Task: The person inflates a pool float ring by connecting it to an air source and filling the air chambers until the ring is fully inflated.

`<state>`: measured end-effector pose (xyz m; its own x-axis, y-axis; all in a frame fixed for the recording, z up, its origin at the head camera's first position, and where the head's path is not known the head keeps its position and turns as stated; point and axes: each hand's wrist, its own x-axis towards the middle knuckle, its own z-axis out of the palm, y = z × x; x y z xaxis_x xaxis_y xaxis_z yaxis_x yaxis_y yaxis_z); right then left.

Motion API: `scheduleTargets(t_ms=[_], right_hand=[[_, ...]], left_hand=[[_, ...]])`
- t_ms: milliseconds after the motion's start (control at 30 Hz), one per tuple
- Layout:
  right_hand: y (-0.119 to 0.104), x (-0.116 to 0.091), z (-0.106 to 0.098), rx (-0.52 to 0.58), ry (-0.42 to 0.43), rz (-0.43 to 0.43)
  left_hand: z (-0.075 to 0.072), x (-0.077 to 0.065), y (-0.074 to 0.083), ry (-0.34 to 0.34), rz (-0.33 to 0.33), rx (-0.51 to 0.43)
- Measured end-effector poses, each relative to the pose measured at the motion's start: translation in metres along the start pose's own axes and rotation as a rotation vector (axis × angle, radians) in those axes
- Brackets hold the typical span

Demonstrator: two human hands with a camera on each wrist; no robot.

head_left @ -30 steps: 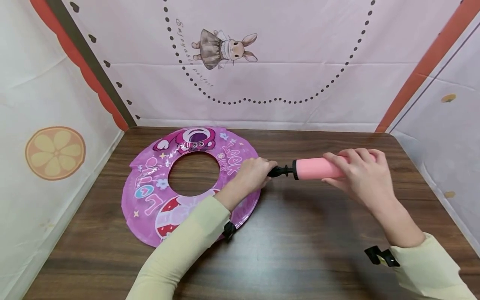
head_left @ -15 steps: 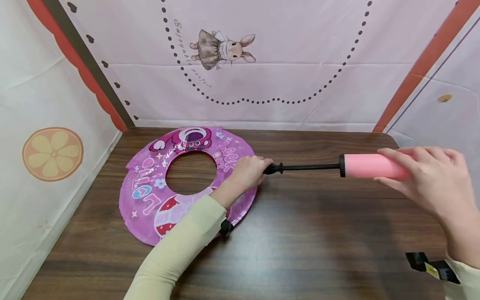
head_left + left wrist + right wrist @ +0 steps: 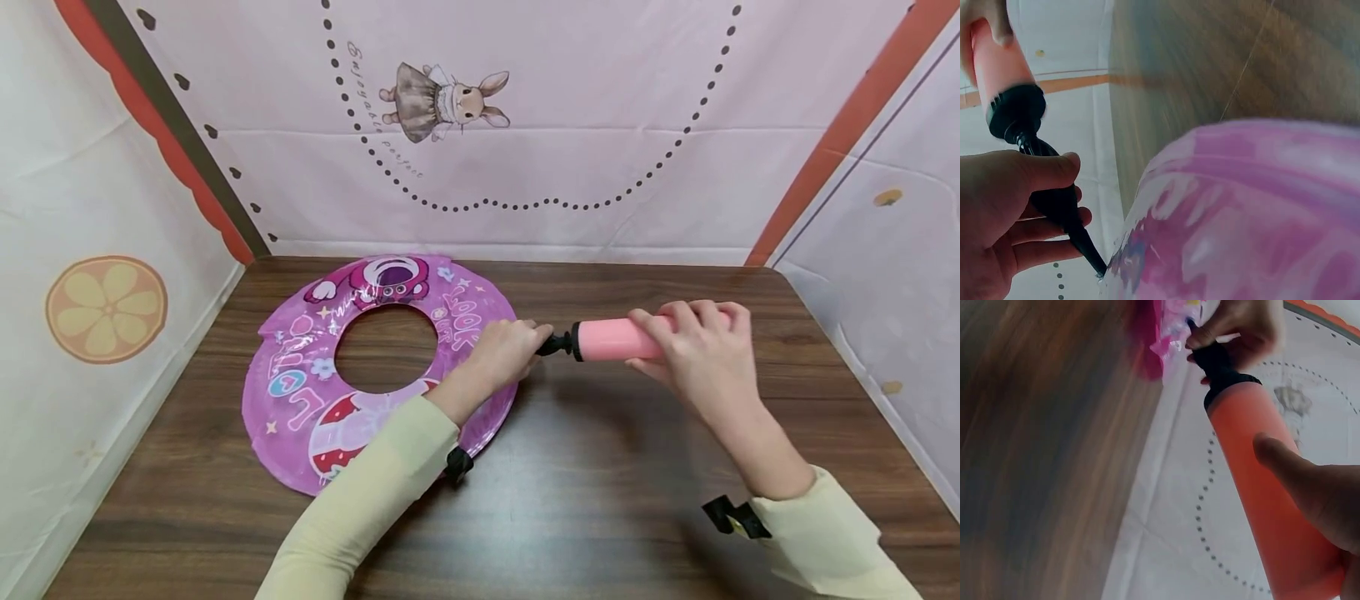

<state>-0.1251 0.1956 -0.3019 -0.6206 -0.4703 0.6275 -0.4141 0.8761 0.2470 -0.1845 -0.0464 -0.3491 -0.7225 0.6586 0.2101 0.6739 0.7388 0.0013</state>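
A pink hand pump (image 3: 615, 340) with a black end lies level above the table, its black rod pushed nearly all the way in. My right hand (image 3: 705, 354) grips the pink barrel, thumb along it in the right wrist view. My left hand (image 3: 504, 354) pinches the pump's black nozzle end (image 3: 1054, 203) between thumb and fingers. In the left wrist view the thin tip of that nozzle meets the edge of a purple swim ring (image 3: 1241, 219). The swim ring (image 3: 281, 392), printed with a bear and lettering, rests on the table; my left forearm covers part of it.
Under everything is a dark wood-grain table (image 3: 585, 508). A pale printed cloth (image 3: 570, 150) with a rabbit stands behind it, and white cloth walls (image 3: 105, 200) rise on both sides. Black wrist camera mounts (image 3: 735, 517) hang at the sleeves.
My right hand first drew the pink barrel far right, exposing the long black rod, then pushed it back left against the nozzle end. My left hand has stayed almost in place.
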Motion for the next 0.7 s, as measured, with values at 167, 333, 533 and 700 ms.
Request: scheduleTargets(t_ms=[167, 333, 533, 700], right_hand=[[-0.003, 0.000, 0.007, 0.012, -0.008, -0.016], [0.012, -0.005, -0.001, 0.021, 0.021, -0.014], [0.043, -0.020, -0.028, 0.021, -0.003, 0.017], [0.067, -0.030, -0.055, 0.011, -0.058, 0.102]], left_hand=[[0.002, 0.000, 0.000, -0.023, -0.020, -0.016], [0.000, 0.003, 0.001, -0.066, -0.066, -0.011], [0.002, 0.002, 0.000, -0.065, -0.055, -0.013], [0.004, 0.000, -0.002, -0.033, -0.039, -0.026]])
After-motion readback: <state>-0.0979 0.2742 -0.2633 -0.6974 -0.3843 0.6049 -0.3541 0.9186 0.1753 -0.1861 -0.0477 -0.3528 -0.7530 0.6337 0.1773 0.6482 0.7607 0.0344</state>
